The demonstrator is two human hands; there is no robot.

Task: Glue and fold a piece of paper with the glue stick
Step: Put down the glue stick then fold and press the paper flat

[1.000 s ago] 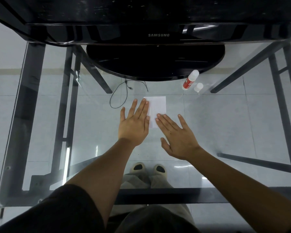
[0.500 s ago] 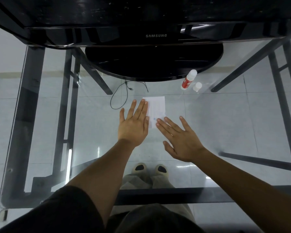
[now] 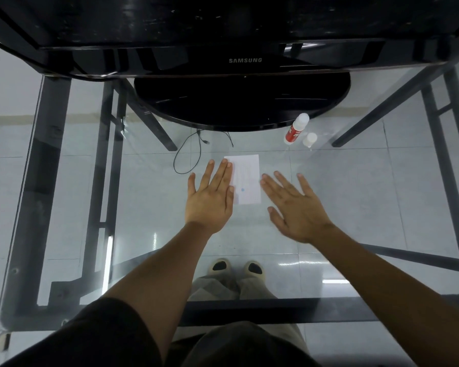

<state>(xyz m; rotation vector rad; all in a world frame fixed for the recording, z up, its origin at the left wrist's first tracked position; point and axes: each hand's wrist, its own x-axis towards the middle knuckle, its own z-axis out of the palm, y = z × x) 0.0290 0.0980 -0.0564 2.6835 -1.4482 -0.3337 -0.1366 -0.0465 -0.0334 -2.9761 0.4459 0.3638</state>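
A small folded white paper (image 3: 246, 178) lies flat on the glass table (image 3: 149, 197), with a tiny blue dot near its lower middle. My left hand (image 3: 210, 197) lies flat with fingers spread, its fingertips overlapping the paper's left edge. My right hand (image 3: 294, 205) is open and palm down just right of the paper, fingertips at its right edge, holding nothing. The red and white glue stick (image 3: 296, 129) lies uncapped at the back right, with its white cap (image 3: 309, 139) beside it.
A black Samsung monitor (image 3: 245, 60) on a round black base (image 3: 241, 102) stands at the back of the table. A thin black cable (image 3: 188, 154) loops left of the paper. Black table-frame bars, a tiled floor and my feet show through the glass.
My right hand has slid off the paper's lower right corner and moved to the right of it. My left hand has stayed on the paper's left edge.
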